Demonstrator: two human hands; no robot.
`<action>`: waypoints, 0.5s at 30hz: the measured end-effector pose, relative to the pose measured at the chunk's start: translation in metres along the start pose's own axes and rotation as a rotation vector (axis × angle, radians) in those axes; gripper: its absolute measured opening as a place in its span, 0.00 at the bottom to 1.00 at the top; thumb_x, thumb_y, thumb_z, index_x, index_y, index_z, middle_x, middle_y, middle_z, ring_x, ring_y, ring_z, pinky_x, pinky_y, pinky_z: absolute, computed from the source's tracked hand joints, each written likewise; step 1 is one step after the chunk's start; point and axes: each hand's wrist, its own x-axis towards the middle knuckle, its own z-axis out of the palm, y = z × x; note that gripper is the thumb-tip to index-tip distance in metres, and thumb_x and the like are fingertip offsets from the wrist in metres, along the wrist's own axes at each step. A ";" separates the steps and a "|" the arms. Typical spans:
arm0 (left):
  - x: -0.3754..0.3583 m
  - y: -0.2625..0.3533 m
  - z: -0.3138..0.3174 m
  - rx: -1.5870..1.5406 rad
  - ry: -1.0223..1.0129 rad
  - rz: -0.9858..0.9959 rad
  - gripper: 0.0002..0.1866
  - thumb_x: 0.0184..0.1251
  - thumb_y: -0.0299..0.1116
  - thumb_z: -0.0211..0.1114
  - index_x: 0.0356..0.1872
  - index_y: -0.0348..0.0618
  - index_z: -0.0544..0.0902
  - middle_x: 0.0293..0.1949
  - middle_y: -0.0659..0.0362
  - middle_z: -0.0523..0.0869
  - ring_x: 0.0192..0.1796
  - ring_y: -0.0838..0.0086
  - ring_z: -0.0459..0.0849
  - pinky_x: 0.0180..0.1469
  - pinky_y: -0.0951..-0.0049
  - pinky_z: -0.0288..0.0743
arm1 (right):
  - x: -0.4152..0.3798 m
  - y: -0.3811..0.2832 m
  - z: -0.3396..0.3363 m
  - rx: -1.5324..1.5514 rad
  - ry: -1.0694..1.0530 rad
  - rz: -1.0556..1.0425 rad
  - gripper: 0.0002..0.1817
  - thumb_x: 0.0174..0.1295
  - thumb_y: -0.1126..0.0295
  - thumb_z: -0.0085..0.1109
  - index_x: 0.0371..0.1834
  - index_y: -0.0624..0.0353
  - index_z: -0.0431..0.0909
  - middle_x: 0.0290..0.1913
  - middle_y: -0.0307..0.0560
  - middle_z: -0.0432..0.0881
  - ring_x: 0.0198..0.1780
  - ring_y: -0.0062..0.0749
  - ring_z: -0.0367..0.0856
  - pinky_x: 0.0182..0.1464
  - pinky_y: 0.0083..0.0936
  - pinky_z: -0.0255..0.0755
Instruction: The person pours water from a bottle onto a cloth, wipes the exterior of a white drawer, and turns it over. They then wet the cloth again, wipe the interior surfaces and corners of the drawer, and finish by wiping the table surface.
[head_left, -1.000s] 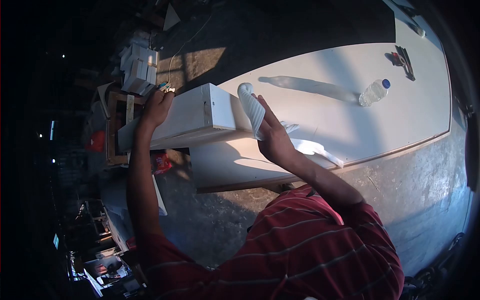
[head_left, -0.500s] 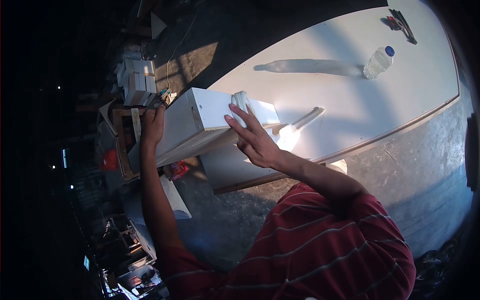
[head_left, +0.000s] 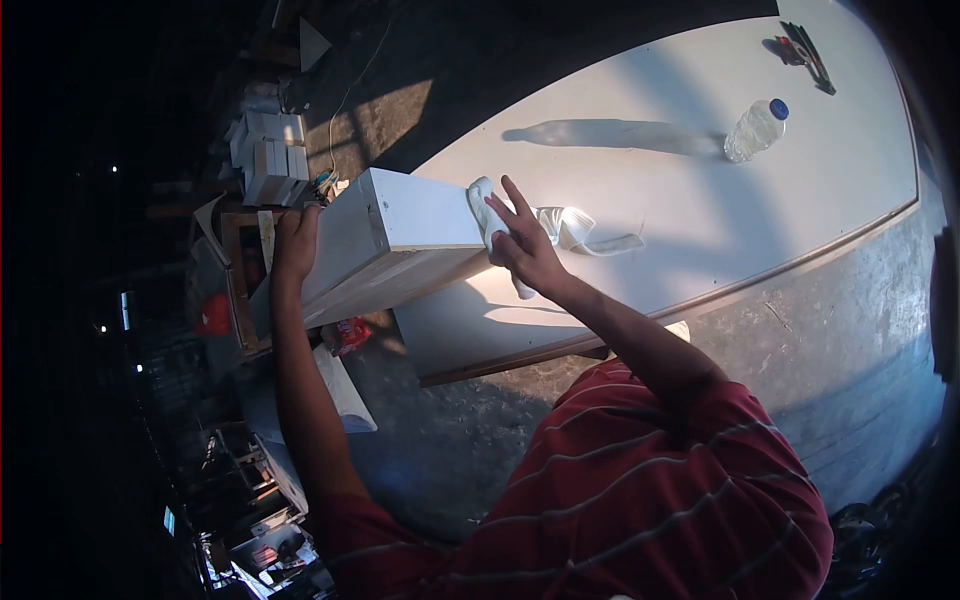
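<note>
A white box-like wooden piece [head_left: 345, 255] with bare edges stands tilted at the near left end of the white-topped table [head_left: 680, 225]. My left hand [head_left: 295, 243] is closed over its far left edge, the fingertips partly hidden. At the right end of the piece, my right hand [head_left: 525, 245] presses a white cloth [head_left: 480, 203] against the corner. Two of its fingers stick out, while the thumb and other fingers close on the cloth. Just beyond the cloth lies a bright, glossy patch on the table that I cannot make out.
A clear bottle with a blue cap [head_left: 756, 130] stands on the table, casting a long shadow. Dark and red tools [head_left: 805, 55] lie at the far corner. White boxes [head_left: 270, 155] are stacked on the floor at left, near a wooden frame [head_left: 240, 265] and a red packet [head_left: 350, 335].
My right hand has slid the cloth rightward along the white face to its end corner. The white piece has shifted slightly left with my left hand still on it.
</note>
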 end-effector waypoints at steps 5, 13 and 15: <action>0.003 -0.006 0.002 0.026 0.020 0.042 0.25 0.70 0.47 0.50 0.32 0.27 0.76 0.23 0.56 0.78 0.33 0.76 0.77 0.40 0.68 0.68 | -0.003 0.024 -0.009 -0.278 -0.052 -0.105 0.26 0.67 0.75 0.43 0.71 0.60 0.59 0.73 0.56 0.55 0.75 0.52 0.50 0.74 0.39 0.46; -0.001 0.003 0.006 -0.042 0.023 0.033 0.19 0.69 0.39 0.51 0.37 0.29 0.79 0.34 0.48 0.85 0.42 0.67 0.82 0.48 0.67 0.69 | 0.044 -0.070 0.046 -0.269 -0.164 -0.354 0.27 0.73 0.61 0.34 0.73 0.57 0.54 0.75 0.56 0.51 0.77 0.51 0.42 0.76 0.41 0.37; 0.006 -0.012 0.014 -0.270 0.124 0.229 0.25 0.71 0.47 0.50 0.33 0.28 0.76 0.27 0.58 0.80 0.35 0.77 0.77 0.41 0.69 0.68 | 0.056 -0.093 0.055 -0.282 -0.172 -0.414 0.27 0.74 0.58 0.33 0.73 0.55 0.55 0.75 0.56 0.51 0.77 0.52 0.43 0.76 0.42 0.38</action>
